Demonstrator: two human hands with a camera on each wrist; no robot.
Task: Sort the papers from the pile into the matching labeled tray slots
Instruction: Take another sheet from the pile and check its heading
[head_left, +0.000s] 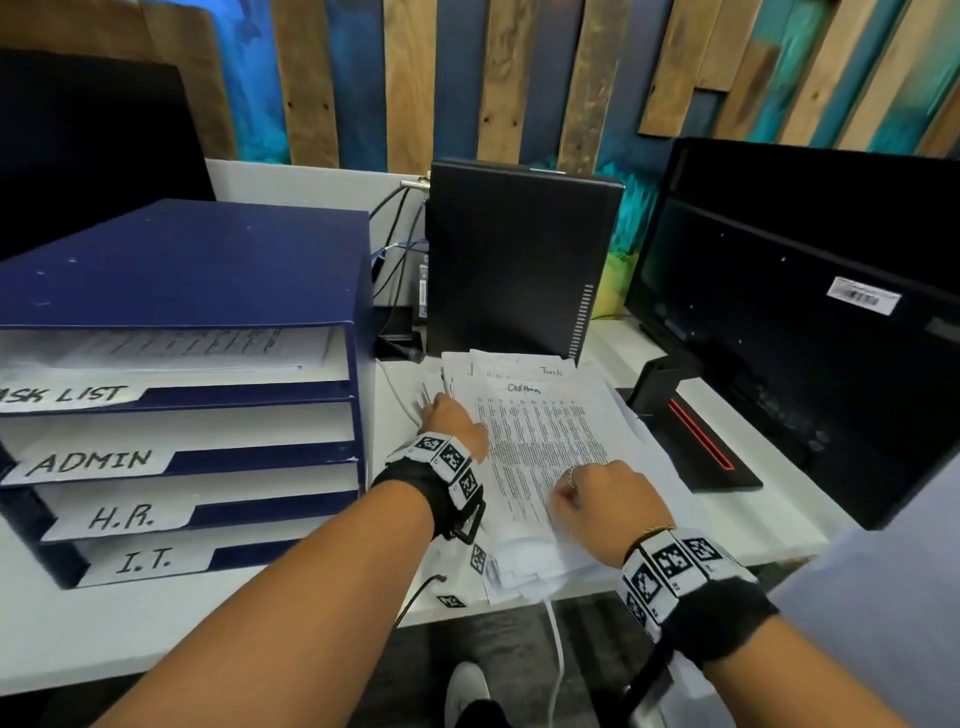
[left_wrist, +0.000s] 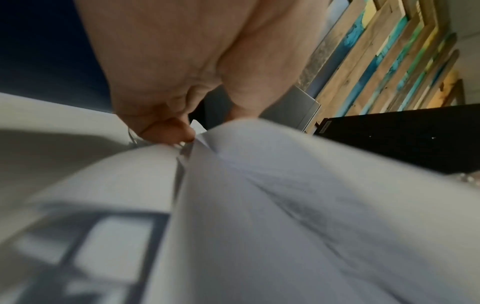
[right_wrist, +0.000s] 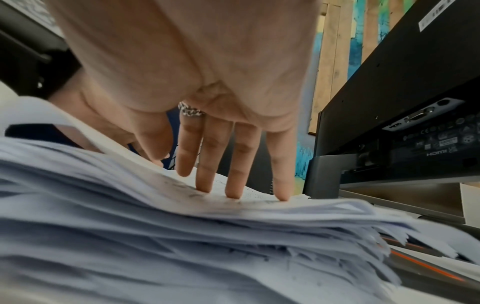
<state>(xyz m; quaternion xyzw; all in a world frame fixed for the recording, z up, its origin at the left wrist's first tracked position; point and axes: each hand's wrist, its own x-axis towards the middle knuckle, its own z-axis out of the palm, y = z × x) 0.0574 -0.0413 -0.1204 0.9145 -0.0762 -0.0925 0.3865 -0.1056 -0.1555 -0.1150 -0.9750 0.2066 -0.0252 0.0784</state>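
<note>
Item: loose paper pile on white counter (head_left: 182, 639), mid-sort, blue tray stack at left.

Far left, a rigid blue tray unit (head_left: 208, 270) with four slots tabbed in hand-lettered paper: TASK LIST (sheets already inside), ADMIN (head_left: 93, 461), H.R., I.T. Just right of it, the left hand (head_left: 457, 426) rests at the pile's left edge, fingers (left_wrist: 166, 131) curled and pinching sheet edges, likely to peel the top one free. The pile (head_left: 545, 457) is thin, printed, ragged-edged white paper; the top sheet (head_left: 540, 431) is headed "Admin", so it belongs in the ADMIN slot. The right hand (head_left: 602, 499) lies on the near part, fingers (right_wrist: 233, 164) straight, close together, tips pressing down, probably steadying the stack. Far right, a matte black monitor (head_left: 810, 312).
</note>
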